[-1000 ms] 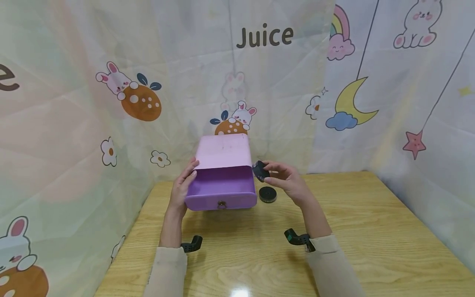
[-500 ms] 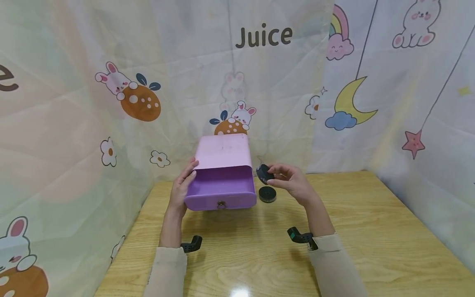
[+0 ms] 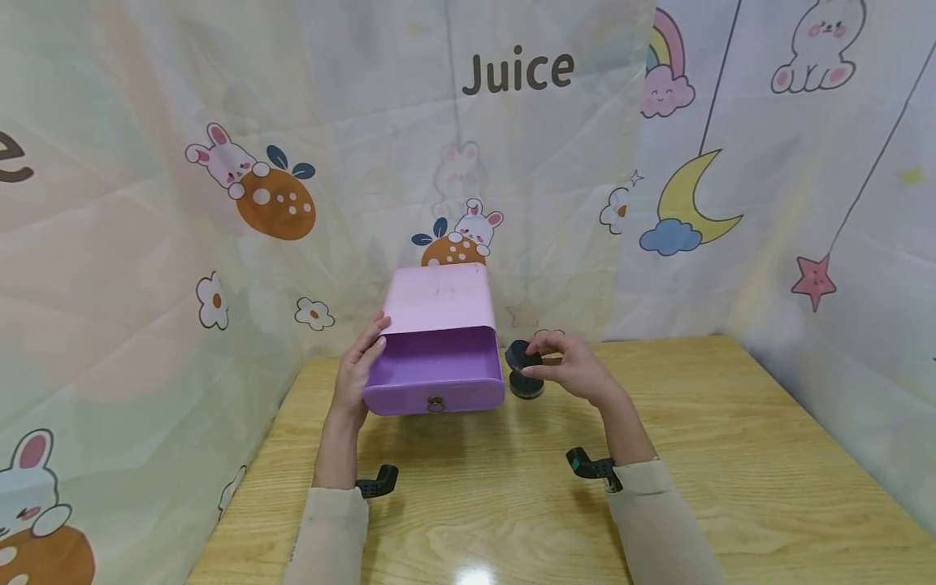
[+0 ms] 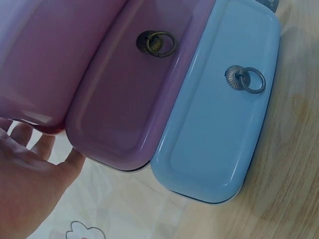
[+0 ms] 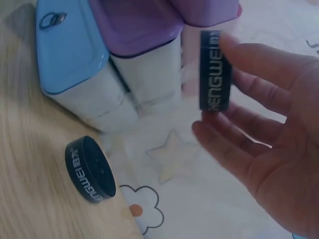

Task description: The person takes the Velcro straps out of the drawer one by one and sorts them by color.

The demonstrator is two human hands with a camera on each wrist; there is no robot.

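My right hand (image 3: 572, 370) pinches a roll of black tape (image 3: 517, 355) between thumb and fingertips, just right of the pulled-out purple drawer (image 3: 435, 397). In the head view it overlaps a second black tape roll (image 3: 527, 387). That other roll (image 5: 89, 169) lies on the wood table in the right wrist view, apart from the held one. On the drawer unit's left side, my left hand (image 3: 356, 367) rests with its fingers along the pink casing (image 3: 440, 297). Nothing shows inside the visible part of the drawer.
Below the extended drawer, the unit has a second purple drawer (image 4: 119, 94) and a blue drawer (image 4: 214, 109) at the bottom, both pushed in, with ring pulls. A printed cloth (image 3: 556, 268) hangs behind the wood table (image 3: 731, 455).
My right hand has moved slightly right and then down with the tape roll, away from the drawer's side and over the other roll. The left hand stays in place.
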